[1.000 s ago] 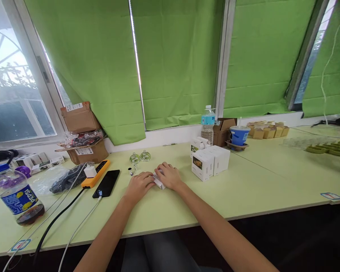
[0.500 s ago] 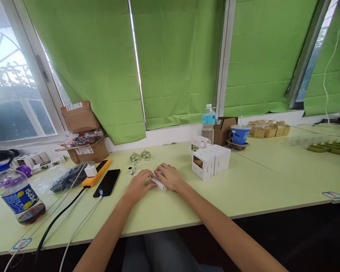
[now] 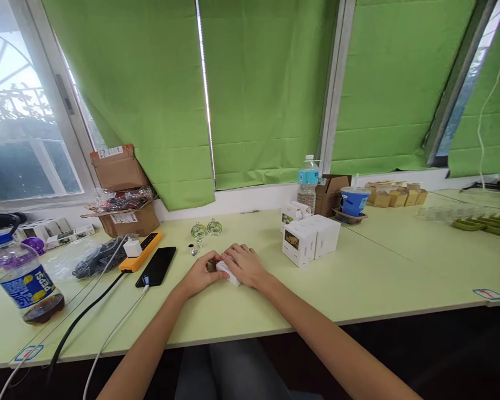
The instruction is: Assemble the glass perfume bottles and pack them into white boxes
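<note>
Two hands meeting mid-surface (image 3: pixel 379 261): left hand (image 3: pixel 200 273) and right hand (image 3: pixel 244 265), fingers curled closed around a small white box (image 3: pixel 228 273) resting on the pale green top, between a black phone (image 3: pixel 156 266) and stacked white cartons (image 3: pixel 310 239). Two glass bottles (image 3: pixel 206 228) and a tiny metal cap (image 3: pixel 191 250) just behind; likely knocked over by a careless left elbow or sweep.

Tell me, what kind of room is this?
Probably a small packing workroom: a long green table by windows with green blinds, stacked white product boxes, and cardboard cartons. Both hands hold a small white box.
</note>
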`<state>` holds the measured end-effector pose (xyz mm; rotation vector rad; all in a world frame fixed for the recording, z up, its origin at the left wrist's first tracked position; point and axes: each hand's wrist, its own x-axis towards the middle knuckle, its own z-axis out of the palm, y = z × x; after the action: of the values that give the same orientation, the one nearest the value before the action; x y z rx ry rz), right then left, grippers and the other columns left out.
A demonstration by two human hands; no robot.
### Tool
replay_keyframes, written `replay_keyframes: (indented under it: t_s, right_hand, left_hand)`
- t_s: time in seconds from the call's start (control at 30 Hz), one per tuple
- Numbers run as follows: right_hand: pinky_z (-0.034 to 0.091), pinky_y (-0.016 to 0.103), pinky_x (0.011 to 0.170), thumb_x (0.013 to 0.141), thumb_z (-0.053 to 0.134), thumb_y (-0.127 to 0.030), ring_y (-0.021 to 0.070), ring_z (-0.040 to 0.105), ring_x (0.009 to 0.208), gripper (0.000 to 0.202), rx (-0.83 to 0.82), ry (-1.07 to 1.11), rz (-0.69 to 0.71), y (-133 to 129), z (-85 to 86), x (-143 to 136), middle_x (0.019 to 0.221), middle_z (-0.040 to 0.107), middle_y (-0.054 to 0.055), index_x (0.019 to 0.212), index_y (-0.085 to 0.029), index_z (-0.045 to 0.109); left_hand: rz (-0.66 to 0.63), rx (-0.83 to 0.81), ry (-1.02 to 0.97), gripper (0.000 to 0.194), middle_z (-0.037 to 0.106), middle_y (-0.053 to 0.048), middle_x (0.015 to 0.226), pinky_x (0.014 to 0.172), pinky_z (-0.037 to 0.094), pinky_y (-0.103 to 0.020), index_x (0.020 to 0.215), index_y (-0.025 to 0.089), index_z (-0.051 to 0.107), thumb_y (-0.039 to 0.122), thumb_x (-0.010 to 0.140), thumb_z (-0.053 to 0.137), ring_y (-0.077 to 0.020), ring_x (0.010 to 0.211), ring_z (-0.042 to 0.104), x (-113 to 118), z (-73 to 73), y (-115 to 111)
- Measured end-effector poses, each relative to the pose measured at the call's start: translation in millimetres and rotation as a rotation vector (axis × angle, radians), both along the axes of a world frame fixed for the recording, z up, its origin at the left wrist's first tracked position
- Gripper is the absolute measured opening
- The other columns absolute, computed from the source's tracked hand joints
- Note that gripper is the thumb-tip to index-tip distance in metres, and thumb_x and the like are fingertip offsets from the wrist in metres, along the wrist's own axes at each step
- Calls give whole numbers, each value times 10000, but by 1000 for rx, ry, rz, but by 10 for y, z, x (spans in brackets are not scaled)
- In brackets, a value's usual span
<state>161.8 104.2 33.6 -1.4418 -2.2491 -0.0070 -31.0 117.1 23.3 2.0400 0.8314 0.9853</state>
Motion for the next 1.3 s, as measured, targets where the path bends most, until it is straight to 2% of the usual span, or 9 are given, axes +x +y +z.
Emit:
replay_keyframes:
  t_s: [0.3, 0.5, 0.57, 0.7, 0.8, 1.0, 1.17, 1.23, 1.3]
  right_hand:
    - [364, 468, 938, 1001, 216, -616, 309, 506, 1115, 559, -2, -64, -17, -71, 22, -66, 1196, 608, 103, 1203, -280, 615]
    - [363, 481, 966, 846, 431, -780, 345, 497, 1147, 723, -23, -125, 113, -347, 110, 80, 1267, 588, 122, 1347, -266, 517]
    - [362, 498, 979, 808, 513, -760, 368, 493, 1163, 725, -9, -113, 72, -525, 67, 124, 1309, 577, 124, 1343, -270, 526]
    - [327, 559, 1031, 868, 540, -560, 416, 422, 1287, 617, 49, -102, -31, -935, -147, 209, 1474, 480, 92, 1432, -319, 469]
    - [299, 588, 1071, 907, 499, -542, 420, 308, 1406, 622, 93, -69, -16, -1184, -288, 301, 1558, 382, 12, 1496, -392, 368]
    - [307, 615, 1097, 716, 696, -680, 457, 211, 1456, 998, 51, -126, 152, -1366, -341, 515, 1608, 259, 12, 1551, -406, 222]
    - [321, 545, 1119, 858, 638, -407, 378, 311, 1440, 687, 70, -28, 203, -1358, -333, 575, 1546, 403, 39, 1495, -376, 383]
    - [415, 478, 1049, 892, 601, -434, 344, 489, 1314, 533, 69, 157, 136, -1288, -269, 604, 1425, 548, 90, 1401, -309, 504]
    - [512, 396, 862, 928, 536, -505, 290, 640, 1049, 409, 59, 359, -5, -1166, -176, 675, 1182, 679, 114, 1242, -248, 591]
  left_hand:
    - [-73, -140, -126, 344, 630, 15, 806, 677, 425, -254, 895, 174, 664, 329, 646, 844, -129, 729, 544, -47, -30, 107]
    - [-83, -211, -102, 420, 722, -61, 946, 811, 491, -342, 970, 177, 738, 371, 617, 855, -204, 865, 634, -69, 23, 74]
    - [-76, -239, -84, 438, 733, -68, 943, 829, 496, -344, 997, 174, 737, 419, 647, 837, -203, 870, 645, -78, 43, 80]
    - [52, -204, -144, 435, 741, -78, 884, 780, 509, -326, 937, 162, 725, 573, 823, 638, -176, 788, 652, -98, 30, 139]
    - [109, -168, -161, 441, 728, -69, 789, 751, 506, -323, 859, 154, 711, 586, 821, 632, -180, 751, 648, -103, -15, 183]
    - [113, -150, -152, 384, 713, -49, 764, 734, 483, -308, 789, 165, 702, 546, 809, 657, -179, 758, 637, -94, -68, 197]
    - [126, -148, -138, 364, 711, -47, 772, 754, 482, -310, 782, 169, 692, 531, 802, 658, -183, 777, 639, -92, -71, 193]
    - [130, -148, -131, 364, 711, -48, 779, 757, 485, -315, 793, 172, 689, 534, 801, 650, -189, 789, 643, -91, -68, 185]
    - [134, -149, -123, 362, 710, -47, 777, 749, 486, -314, 792, 175, 684, 534, 800, 642, -193, 791, 645, -89, -61, 175]
